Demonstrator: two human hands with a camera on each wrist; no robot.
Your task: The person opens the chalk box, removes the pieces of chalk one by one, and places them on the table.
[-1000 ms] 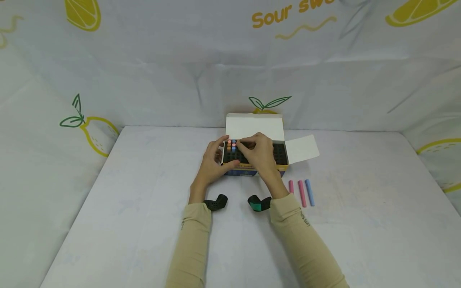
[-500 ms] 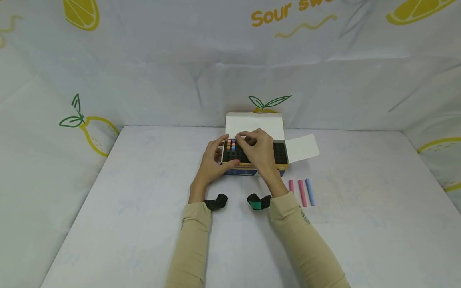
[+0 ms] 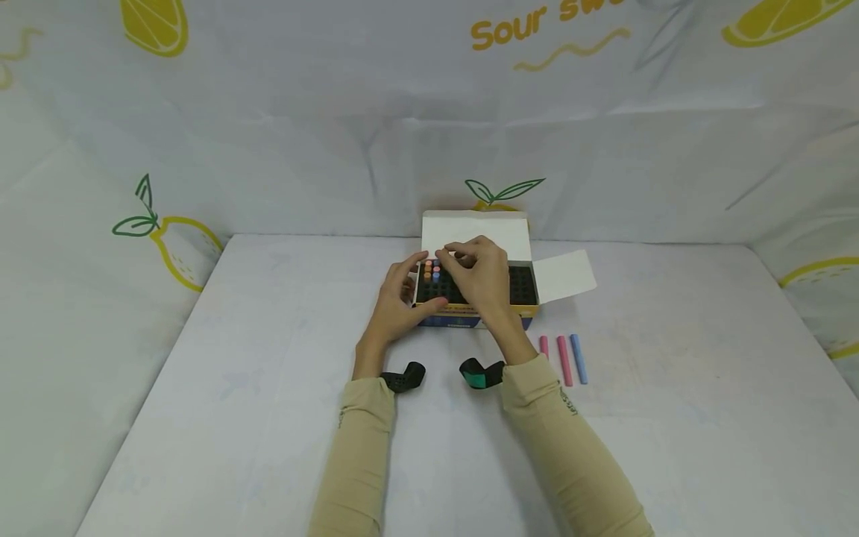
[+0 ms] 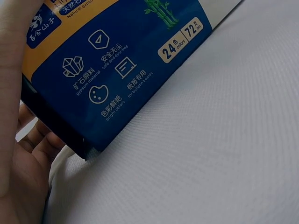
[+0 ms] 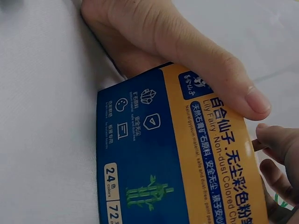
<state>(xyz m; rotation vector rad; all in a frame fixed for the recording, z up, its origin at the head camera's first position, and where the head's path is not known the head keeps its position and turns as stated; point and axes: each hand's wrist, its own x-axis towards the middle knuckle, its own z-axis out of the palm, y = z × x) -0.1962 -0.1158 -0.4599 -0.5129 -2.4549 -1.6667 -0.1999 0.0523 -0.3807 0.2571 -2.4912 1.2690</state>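
A blue and yellow chalk box (image 3: 448,321) stands open with its black slotted insert (image 3: 522,285) showing. Several orange, pink and blue chalk sticks (image 3: 436,276) stand in the slots at its left end. My left hand (image 3: 391,304) grips that end, thumb on the front, fingers round the far side. Over the back of the insert, my right hand (image 3: 488,280) has thumb and fingertips together. In the right wrist view a brownish chalk stick (image 5: 257,145) shows at its fingertips, mostly hidden. The printed front (image 4: 126,70) fills much of the left wrist view.
Two pink chalk sticks (image 3: 564,361) and a blue chalk stick (image 3: 579,359) lie on the white table right of my right wrist. The box's white lid (image 3: 475,231) stands raised behind it, near the backdrop. A side flap (image 3: 565,276) sticks out right.
My right hand has risen slightly away from the insert and shifted a little back and left. The left hand stays on the box.
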